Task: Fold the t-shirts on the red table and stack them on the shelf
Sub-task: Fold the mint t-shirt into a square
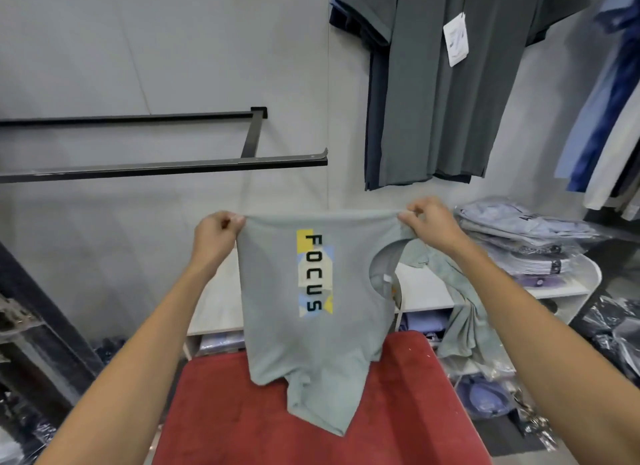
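A grey-green t-shirt [277, 291] with a vertical "FOCUS" print hangs sideways in the air over the red table [235, 412]. My left hand [216, 234] pinches its top edge at the left corner. My right hand [431, 225] pinches the same edge at the right, near the neck opening. The shirt's lower part droops onto the red table. A second, paler t-shirt [464, 312] lies draped over the white shelf [426, 288] behind it, hanging down its front.
A stack of bagged folded shirts [526, 239] sits on the shelf's right end. Dark polo shirts [450, 83] hang on the wall above. A black metal rail [162, 166] juts from the wall at left. Bagged garments [485, 392] lie on the floor at right.
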